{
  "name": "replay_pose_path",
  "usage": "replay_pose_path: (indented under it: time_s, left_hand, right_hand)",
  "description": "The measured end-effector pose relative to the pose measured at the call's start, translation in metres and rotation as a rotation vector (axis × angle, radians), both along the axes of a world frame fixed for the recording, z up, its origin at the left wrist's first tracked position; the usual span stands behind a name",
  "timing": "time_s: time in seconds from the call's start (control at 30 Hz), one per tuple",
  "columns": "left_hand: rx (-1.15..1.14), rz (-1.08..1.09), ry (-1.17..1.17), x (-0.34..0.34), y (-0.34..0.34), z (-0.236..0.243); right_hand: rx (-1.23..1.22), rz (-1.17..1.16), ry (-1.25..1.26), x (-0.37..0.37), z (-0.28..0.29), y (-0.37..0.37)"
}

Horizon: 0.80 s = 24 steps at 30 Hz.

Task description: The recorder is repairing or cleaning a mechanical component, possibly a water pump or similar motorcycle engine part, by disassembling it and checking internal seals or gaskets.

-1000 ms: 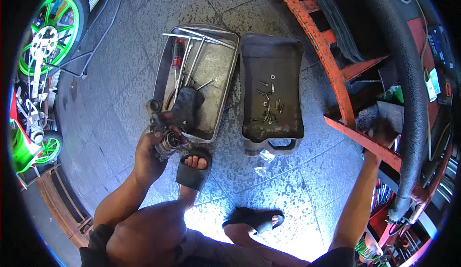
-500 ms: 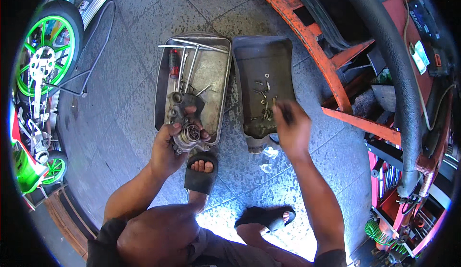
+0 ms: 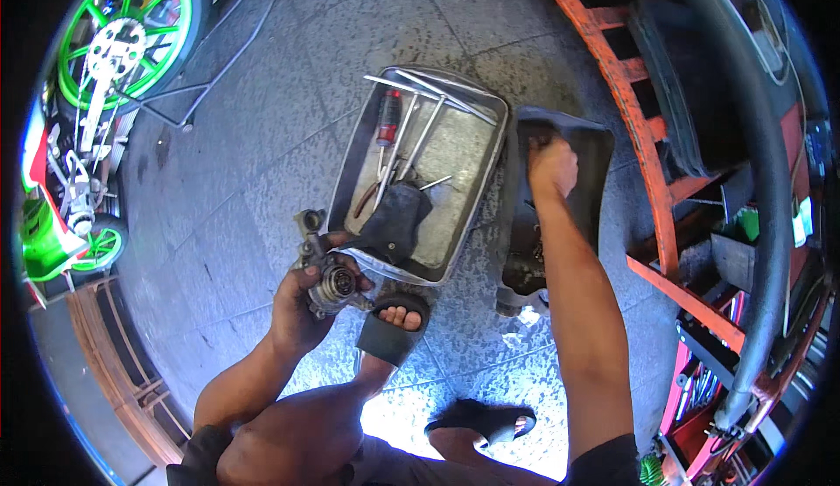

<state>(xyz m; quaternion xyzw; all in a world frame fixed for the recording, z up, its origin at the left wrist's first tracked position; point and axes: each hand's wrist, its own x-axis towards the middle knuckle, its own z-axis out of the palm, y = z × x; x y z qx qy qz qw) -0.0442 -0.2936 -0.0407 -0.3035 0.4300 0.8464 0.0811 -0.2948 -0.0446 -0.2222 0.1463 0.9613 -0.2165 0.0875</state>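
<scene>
My left hand (image 3: 300, 304) is wrapped round a grey metal engine part (image 3: 337, 283) with a round bearing set in it, held up beside the near left corner of a metal tray (image 3: 459, 223). Within the tray lie a red-and-black screwdriver (image 3: 388, 118), several long T-handled metal tools and a dark flat piece (image 3: 395, 222). My right hand (image 3: 555, 169) is down inside the far end of a dark metal pan (image 3: 592, 149), its fingers curled. A dark shape shows at the fingertips, too hidden to name. Small bolts (image 3: 535, 250) lie in the pan's near half, partly behind my forearm.
An orange metal frame (image 3: 604, 57) rises on the right, next to a thick black tube (image 3: 759, 180) and a red tool cabinet (image 3: 691, 403). At the left stands a motorcycle wheel with green spokes (image 3: 127, 44). My sandalled foot (image 3: 394, 333) is just below the tray.
My right hand has moved from above the pan's near right side to its far end. The whole view has shifted, and the engine part now sits farther left of the tray.
</scene>
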Motion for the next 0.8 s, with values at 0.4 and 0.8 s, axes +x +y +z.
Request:
replay_pose_path:
  time_s: [0.4,0.8]
  left_hand:
    - [0.262,-0.007,0.081,-0.005,0.004,0.008]
    - [0.448,-0.252,0.251,-0.029,0.086,0.056]
  right_hand:
    - [0.017,0.142,0.12,0.005,0.013,0.002]
    - [-0.96,0.19,0.383,0.156,0.235,0.056]
